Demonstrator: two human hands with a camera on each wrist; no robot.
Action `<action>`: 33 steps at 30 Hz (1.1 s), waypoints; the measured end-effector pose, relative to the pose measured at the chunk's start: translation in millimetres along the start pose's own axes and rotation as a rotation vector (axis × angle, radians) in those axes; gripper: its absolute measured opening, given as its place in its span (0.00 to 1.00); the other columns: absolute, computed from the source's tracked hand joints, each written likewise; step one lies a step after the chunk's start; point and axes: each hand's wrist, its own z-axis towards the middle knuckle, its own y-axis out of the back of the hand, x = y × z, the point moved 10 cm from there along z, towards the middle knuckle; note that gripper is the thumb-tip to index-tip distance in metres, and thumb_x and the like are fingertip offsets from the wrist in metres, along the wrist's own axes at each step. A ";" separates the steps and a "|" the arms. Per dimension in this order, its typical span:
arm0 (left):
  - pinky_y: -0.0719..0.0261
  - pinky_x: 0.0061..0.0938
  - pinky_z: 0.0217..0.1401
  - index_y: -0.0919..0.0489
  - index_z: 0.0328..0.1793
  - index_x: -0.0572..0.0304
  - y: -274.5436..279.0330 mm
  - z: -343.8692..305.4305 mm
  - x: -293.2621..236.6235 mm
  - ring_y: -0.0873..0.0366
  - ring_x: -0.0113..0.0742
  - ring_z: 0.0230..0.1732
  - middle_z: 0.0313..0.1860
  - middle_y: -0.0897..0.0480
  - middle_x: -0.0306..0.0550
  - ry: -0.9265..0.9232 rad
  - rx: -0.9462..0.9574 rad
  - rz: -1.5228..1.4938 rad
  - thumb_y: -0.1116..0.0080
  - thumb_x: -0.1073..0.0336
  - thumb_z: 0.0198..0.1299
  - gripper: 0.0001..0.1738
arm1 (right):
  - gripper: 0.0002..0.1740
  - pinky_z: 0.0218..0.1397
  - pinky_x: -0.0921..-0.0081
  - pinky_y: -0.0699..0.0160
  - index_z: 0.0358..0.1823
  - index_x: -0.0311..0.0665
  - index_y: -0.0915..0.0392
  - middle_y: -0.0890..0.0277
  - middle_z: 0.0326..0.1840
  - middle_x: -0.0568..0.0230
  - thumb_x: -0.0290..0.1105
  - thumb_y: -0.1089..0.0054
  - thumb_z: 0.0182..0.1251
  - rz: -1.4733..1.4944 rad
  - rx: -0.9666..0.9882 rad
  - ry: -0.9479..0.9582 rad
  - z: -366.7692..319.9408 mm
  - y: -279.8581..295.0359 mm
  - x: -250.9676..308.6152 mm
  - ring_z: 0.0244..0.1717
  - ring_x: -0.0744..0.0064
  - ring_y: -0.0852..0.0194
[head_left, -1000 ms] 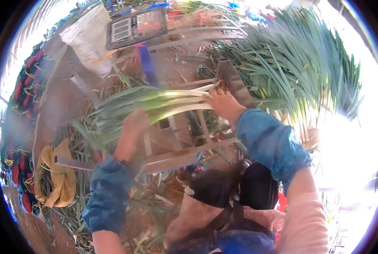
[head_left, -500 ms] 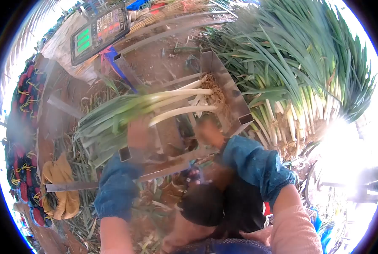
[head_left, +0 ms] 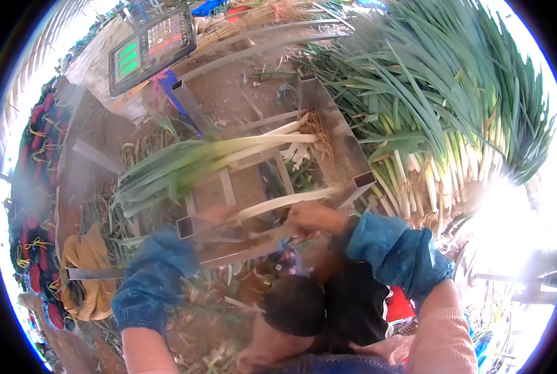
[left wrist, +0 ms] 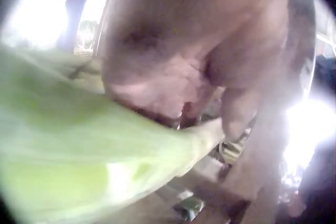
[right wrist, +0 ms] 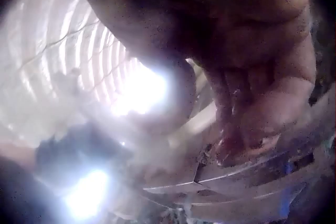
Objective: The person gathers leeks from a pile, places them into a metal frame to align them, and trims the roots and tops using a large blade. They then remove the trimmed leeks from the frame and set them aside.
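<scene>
In the head view one leek (head_left: 285,201) lies low across the near side of a metal frame, its white stalk pointing right. My left hand (head_left: 219,215) grips it near where the stalk turns green. The left wrist view shows the wide green leek (left wrist: 131,150) passing under the curled fingers. Just below the white stalk is my right hand (head_left: 316,218), fingers curled; the right wrist view shows a pale stalk (right wrist: 197,121) behind them, and whether they pinch it I cannot tell. Other leeks (head_left: 253,144) rest across the frame (head_left: 266,249), their brown roots (head_left: 316,128) against a metal plate (head_left: 347,140).
A big pile of leeks (head_left: 440,106) stands at the right. A scale display (head_left: 154,47) with green digits sits at the upper left, beside a white sack (head_left: 94,68). Yellow-brown cloth (head_left: 88,268) hangs at the left bar. Leaf scraps (head_left: 222,318) litter the ground.
At first both hands were on the leeks together on the frame. One leek has since been drawn toward the body, apart from the others, and both hands have come nearer with it.
</scene>
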 end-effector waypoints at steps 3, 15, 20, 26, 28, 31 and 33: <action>0.36 0.39 0.66 0.35 0.67 0.59 56.5 -19.8 -31.0 0.32 0.54 0.61 0.60 0.30 0.61 -0.125 -0.542 0.344 0.37 0.61 0.50 0.36 | 0.15 0.27 0.73 0.26 0.41 0.35 0.25 0.24 0.32 0.61 0.40 0.51 0.65 0.235 -0.309 -0.514 21.2 29.0 -10.4 0.26 0.67 0.25; 0.33 0.39 0.56 0.33 0.60 0.63 113.1 58.4 -77.9 0.32 0.50 0.55 0.50 0.29 0.57 -0.234 -0.922 0.809 0.38 0.67 0.43 0.33 | 0.11 0.28 0.75 0.20 0.46 0.43 0.30 0.29 0.34 0.63 0.35 0.50 0.65 0.658 -1.187 -0.829 9.0 73.0 -126.4 0.29 0.70 0.24; 0.30 0.37 0.45 0.27 0.42 0.61 125.4 65.6 -79.3 0.27 0.47 0.45 0.38 0.24 0.51 -0.367 -0.937 0.751 0.42 0.70 0.42 0.17 | 0.13 0.27 0.77 0.24 0.49 0.52 0.30 0.31 0.37 0.66 0.42 0.48 0.64 0.640 -1.263 -0.721 24.2 77.9 -130.9 0.29 0.74 0.27; 0.30 0.48 0.50 0.27 0.41 0.62 133.3 46.2 -49.3 0.26 0.59 0.47 0.39 0.23 0.60 -0.218 -0.721 0.405 0.44 0.71 0.43 0.16 | 0.22 0.25 0.79 0.28 0.51 0.50 0.30 0.30 0.33 0.69 0.52 0.44 0.60 0.904 -1.366 -0.619 48.7 73.7 -114.0 0.25 0.76 0.30; 0.29 0.47 0.50 0.27 0.44 0.63 132.3 39.2 -37.7 0.26 0.59 0.48 0.41 0.22 0.60 -0.170 -0.621 0.312 0.45 0.69 0.43 0.18 | 0.21 0.25 0.77 0.28 0.49 0.49 0.29 0.29 0.29 0.70 0.52 0.44 0.61 0.882 -1.220 -0.606 58.4 79.5 -106.9 0.24 0.77 0.30; 0.28 0.47 0.50 0.28 0.50 0.63 132.6 23.3 -30.7 0.26 0.61 0.48 0.44 0.22 0.62 -0.222 -0.645 0.231 0.43 0.67 0.40 0.25 | 0.20 0.20 0.75 0.29 0.50 0.42 0.28 0.26 0.29 0.66 0.46 0.44 0.62 0.944 -1.099 -0.614 70.0 84.5 -87.3 0.23 0.76 0.29; 0.28 0.46 0.50 0.29 0.54 0.63 137.7 2.2 -42.7 0.25 0.61 0.48 0.44 0.22 0.63 -0.286 -0.651 0.157 0.40 0.66 0.39 0.30 | 0.16 0.23 0.76 0.27 0.48 0.42 0.28 0.26 0.30 0.65 0.43 0.45 0.63 0.854 -1.020 -0.545 69.9 97.5 -53.1 0.25 0.74 0.28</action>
